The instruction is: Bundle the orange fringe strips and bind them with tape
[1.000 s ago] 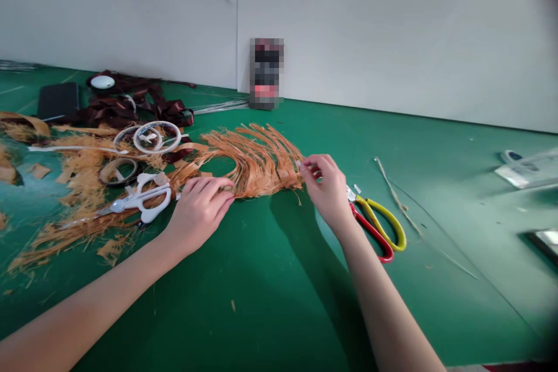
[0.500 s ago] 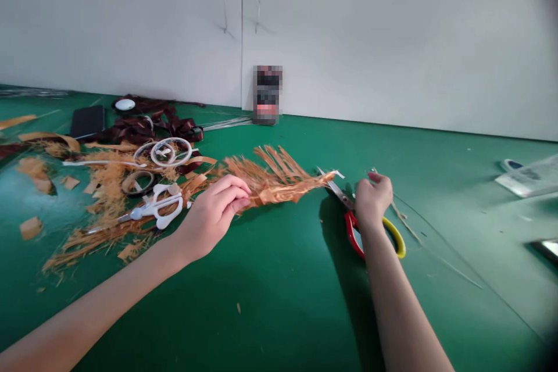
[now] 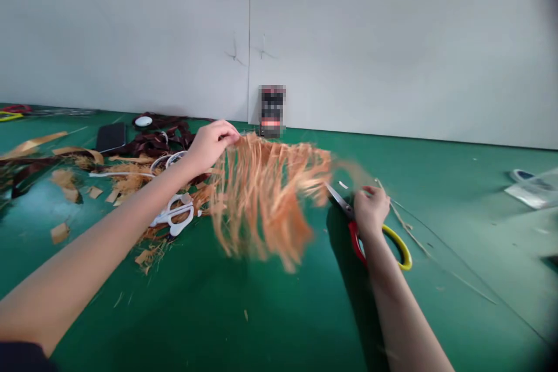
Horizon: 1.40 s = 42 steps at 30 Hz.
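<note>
Tan fringe strip (image 3: pixel 265 186) is mid-view above the green bench (image 3: pixel 283 314), top edge up, strands hanging twd the person, partly motion-blurred; can't tell if the strand ends touch the bench. L hand (image 3: pixel 213 142) has it by the upper L corner, thumb + fingers pinching. R hand (image 3: pixel 372 207) is off past the fringe's R end, fingers curled in; can't tell if they're gripping anything.

Red/yellow-handled scissors (image 3: pixel 352 228) lie partly under R hand + wrist, blades pointing twd fringe's R edge. White scrap (image 3: pixel 343 185) just beyond the blades. Thin pale strand (image 3: pixel 401 217) starts nr R hand, runs off twd the R.

L of fringe, partly behind L arm: white-handled scissors (image 3: pixel 172 216) amid tan scraps + loose fibre, w/ tape rings (image 3: pixel 176 158) just behind, partly hidden. Further back: dk brown ribbon (image 3: pixel 159 142) in a tangle, white oval pc (image 3: pixel 143 122) beside it, black flat rectangle (image 3: pixel 111 137) to its L.

Small upright box (image 3: pixel 272 110), pixelated, stands at back by the white wall panels (image 3: pixel 370 46). Clear plastic bag (image 3: pixel 534 195) nr far R edge.
</note>
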Available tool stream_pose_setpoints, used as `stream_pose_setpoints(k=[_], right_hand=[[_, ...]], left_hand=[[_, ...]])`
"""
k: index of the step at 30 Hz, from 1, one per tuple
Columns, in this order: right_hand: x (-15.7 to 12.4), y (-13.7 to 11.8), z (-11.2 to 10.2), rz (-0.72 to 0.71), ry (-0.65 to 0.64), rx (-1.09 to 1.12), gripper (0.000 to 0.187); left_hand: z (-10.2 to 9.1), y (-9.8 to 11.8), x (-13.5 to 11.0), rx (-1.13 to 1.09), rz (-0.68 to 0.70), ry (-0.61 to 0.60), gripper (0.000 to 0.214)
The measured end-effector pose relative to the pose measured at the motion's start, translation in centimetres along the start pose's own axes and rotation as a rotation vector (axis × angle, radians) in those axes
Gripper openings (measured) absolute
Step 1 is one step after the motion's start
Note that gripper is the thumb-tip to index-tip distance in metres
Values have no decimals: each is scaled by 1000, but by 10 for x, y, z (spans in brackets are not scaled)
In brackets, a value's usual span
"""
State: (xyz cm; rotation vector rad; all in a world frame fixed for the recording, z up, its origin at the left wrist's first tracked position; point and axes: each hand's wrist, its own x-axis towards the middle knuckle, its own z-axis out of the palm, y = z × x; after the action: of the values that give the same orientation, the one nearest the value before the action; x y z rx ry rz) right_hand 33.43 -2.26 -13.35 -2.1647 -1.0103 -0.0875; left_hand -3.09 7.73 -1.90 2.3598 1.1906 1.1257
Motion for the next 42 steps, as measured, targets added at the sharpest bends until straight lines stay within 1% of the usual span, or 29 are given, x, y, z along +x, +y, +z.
stream_pose_setpoints(k=[1,3,6,10,13,15,17,20,22,24,26,28,30,33,34,35,36,37,39,42], right_hand=[[1,-3,0,32,4,4,29],[1,-8,-1,89,10,23,32],[0,-13,-2,121,9,50,32],[-1,-15,-3,136,9,80,30],[-2,-15,-2,135,12,100,29],[-2,-14,-1,131,15,109,29],[-2,-13,0,127,17,113,28],[-1,-11,1,121,19,113,28],[0,-10,1,119,19,109,27],[1,-9,1,121,12,100,27],[2,-9,1,121,-1,82,27],[2,-10,0,112,-21,58,29],[1,-12,-1,89,-45,31,31],[-2,-16,-1,39,-81,-16,34],[-4,-17,-1,26,-91,-34,35],[-5,-19,0,17,-102,-54,36],[-7,-21,1,10,-112,-73,37],[-9,-23,3,4,-123,-92,38],[-14,-27,5,-14,-146,-126,42],[-19,-31,8,-44,-167,-173,47]], left_hand=[[7,-11,5,40,-33,-20,17],[21,-30,15,73,-64,-15,15],[33,-47,28,107,-84,5,14],[37,-59,43,142,-90,-8,12],[39,-65,53,164,-94,-58,10],[39,-66,60,188,-105,-61,11],[38,-66,65,223,-124,-13,13],[33,-62,71,293,-152,116,23],[29,-58,71,364,-173,211,30],[26,-52,66,426,-204,262,33],[27,-41,56,448,-222,245,33],[33,-26,35,439,-192,183,28],[45,-7,1,424,-122,97,25],[67,22,-64,394,-3,-50,28],[74,29,-84,384,36,-112,34],[80,35,-102,384,73,-209,44],[85,38,-116,393,64,-284,49],[87,40,-126,407,25,-314,51],[89,40,-133,427,-29,-359,53],[86,38,-128,428,-45,-370,53]])
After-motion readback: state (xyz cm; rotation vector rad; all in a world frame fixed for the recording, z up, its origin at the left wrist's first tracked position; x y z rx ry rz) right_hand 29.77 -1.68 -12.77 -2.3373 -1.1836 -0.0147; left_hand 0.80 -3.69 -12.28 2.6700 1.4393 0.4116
